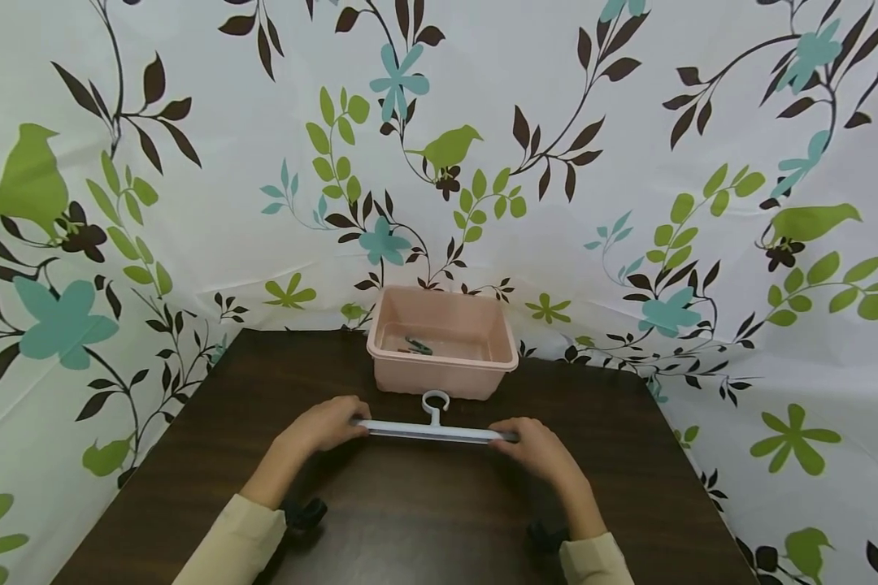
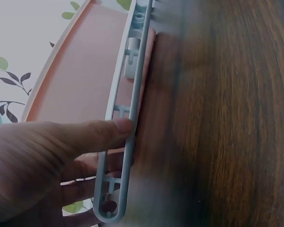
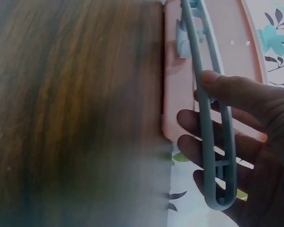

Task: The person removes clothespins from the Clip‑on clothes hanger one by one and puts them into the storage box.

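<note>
A pale grey-blue plastic hanger [image 1: 430, 431] with a straight bar and a round hook [image 1: 436, 400] is held level above the table. My left hand [image 1: 331, 424] pinches the bar near its left end. In the left wrist view the thumb [image 2: 104, 132] lies on the near face, the other fingers behind. At the opposite end, my right hand [image 1: 537, 447] grips the bar the same way. The right wrist view shows the bar's slotted frame [image 3: 208, 132] with the thumb pressed over it. The hook points up, in front of the pink basin [image 1: 442, 361].
Inside the basin, near its left side, lie a small dark green clip-like thing [image 1: 419, 347] and something too small to tell. The basin stands at the back of the dark wood table [image 1: 424, 520]. A leaf-and-bird patterned sheet [image 1: 483, 203] hangs behind and beside it.
</note>
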Demonstrator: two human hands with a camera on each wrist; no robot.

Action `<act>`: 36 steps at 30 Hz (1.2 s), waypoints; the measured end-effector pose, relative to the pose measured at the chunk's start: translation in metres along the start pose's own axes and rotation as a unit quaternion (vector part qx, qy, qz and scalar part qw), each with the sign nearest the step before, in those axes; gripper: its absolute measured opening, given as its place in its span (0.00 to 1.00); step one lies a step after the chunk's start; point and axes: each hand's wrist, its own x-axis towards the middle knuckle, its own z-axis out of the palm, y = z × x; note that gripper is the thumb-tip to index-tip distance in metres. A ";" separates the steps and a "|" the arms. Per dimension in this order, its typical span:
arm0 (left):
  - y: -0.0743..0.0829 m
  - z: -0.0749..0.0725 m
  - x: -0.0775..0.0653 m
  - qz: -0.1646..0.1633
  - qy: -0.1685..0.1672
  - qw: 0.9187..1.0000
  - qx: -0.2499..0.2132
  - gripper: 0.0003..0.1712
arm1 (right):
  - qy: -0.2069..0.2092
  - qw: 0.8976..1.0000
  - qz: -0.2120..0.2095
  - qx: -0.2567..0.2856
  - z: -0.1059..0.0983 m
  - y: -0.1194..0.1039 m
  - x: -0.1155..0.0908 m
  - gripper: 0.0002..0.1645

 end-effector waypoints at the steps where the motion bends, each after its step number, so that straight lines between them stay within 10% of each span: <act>1: -0.001 0.001 0.000 -0.004 0.000 1.000 -0.001 0.03 | -0.003 1.000 0.000 0.002 0.002 0.001 0.001 0.12; 36: -0.006 0.012 0.006 -0.014 -0.006 1.000 0.001 0.04 | -0.039 0.999 0.009 0.015 0.017 0.013 0.016 0.08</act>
